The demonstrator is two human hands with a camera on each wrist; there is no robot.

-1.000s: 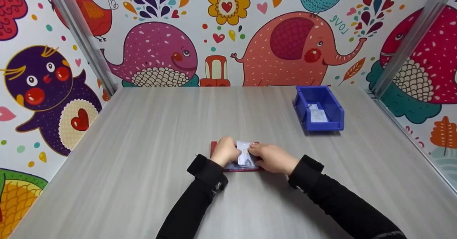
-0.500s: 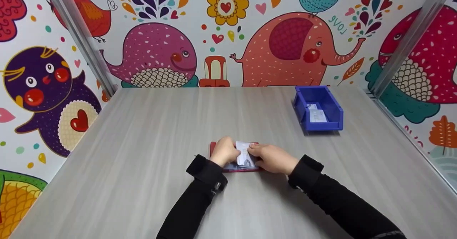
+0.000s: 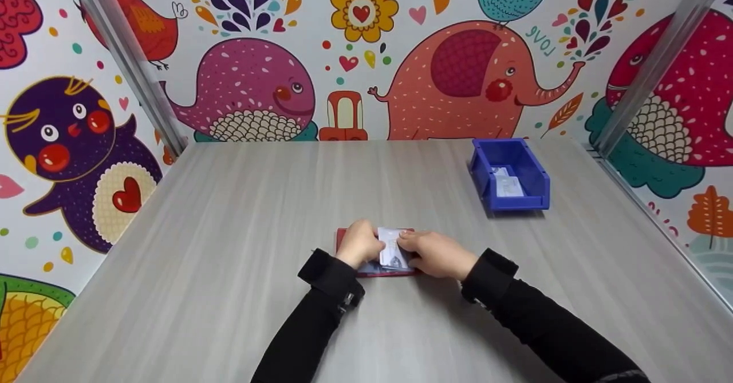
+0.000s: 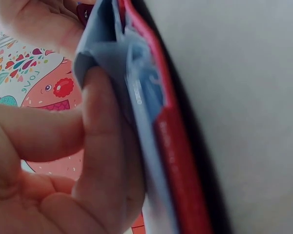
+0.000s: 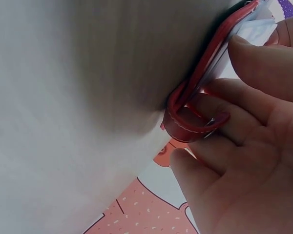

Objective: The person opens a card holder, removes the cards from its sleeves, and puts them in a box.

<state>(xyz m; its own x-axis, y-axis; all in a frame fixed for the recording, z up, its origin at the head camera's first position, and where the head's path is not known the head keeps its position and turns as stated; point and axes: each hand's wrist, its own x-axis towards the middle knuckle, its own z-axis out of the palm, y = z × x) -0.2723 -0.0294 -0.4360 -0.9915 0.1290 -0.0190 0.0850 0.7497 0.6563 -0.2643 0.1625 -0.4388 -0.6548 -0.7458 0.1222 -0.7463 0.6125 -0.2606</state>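
Observation:
A red card holder (image 3: 340,236) with clear sleeves lies open on the table in the head view, with a white printed card (image 3: 392,250) over its right part. My left hand (image 3: 361,243) is on the holder's left side. In the left wrist view its thumb and finger pinch a bent, bluish plastic sleeve (image 4: 105,56) above the red cover (image 4: 178,165). From the right, my right hand (image 3: 438,253) grips the holder's edge beside the card. In the right wrist view its thumb (image 5: 263,63) presses the sleeves, while other fingers lie by the red strap (image 5: 185,127). Whether the card is inside a sleeve is unclear.
A blue open-front bin (image 3: 518,202) with several white cards (image 3: 508,186) stands at the back right of the table (image 3: 246,211). Patterned wall panels (image 3: 355,56) and metal posts (image 3: 129,56) bound the table at the back and sides.

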